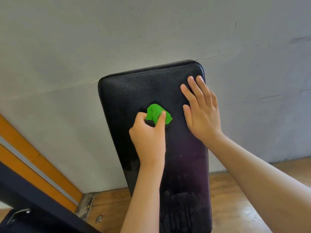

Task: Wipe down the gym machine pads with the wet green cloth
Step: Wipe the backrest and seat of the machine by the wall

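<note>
Cloth: your green cloth (pixel 158 114) is bunched on the middle of the black pad (pixel 134 91), partly hidden by fingers.
Left hand (pixel 149 133): you grip the cloth, fingers curled around it.
Right hand (pixel 201 108): flat on the pad, fingers straight.
Pad bottom: cut off by the picture edge.

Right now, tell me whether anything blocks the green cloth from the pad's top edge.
Nothing directly above the green cloth, gripped by the left hand: the pad is bare there. The right hand lies flat on the upper right corner.
</note>
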Available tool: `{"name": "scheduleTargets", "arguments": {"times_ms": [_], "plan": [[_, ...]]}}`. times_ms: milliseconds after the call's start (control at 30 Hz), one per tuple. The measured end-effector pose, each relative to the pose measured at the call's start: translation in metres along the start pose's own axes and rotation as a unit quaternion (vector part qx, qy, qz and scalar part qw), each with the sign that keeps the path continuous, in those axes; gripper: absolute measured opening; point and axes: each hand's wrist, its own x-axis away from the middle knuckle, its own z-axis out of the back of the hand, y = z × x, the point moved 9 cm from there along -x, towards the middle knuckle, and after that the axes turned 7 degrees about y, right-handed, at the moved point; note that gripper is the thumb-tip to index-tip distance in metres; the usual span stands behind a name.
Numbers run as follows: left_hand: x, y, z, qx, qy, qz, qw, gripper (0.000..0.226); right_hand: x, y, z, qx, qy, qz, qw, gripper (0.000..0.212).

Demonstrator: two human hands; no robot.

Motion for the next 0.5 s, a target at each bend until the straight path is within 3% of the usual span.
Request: {"name": "scheduleTargets", "arguments": {"times_ms": [267, 400, 500], "plan": [[0.064, -0.068, 0.0, -0.016, -0.034, 0.112, 0.993, 0.028, 0.001, 0.001, -0.001, 0.009, -0.005, 0.0, 1.0, 0.046], [0.078, -0.076, 0.008, 0.013, -0.042, 0.136, 0.99, 0.02, 0.001, 0.003, 0.002, -0.006, -0.007, -0.013, 1.0, 0.046], [0.07, -0.056, 0.01, 0.041, -0.043, 0.109, 0.992, 0.015, -0.001, 0.006, 0.005, -0.021, -0.014, -0.007, 1.0, 0.045]]}}
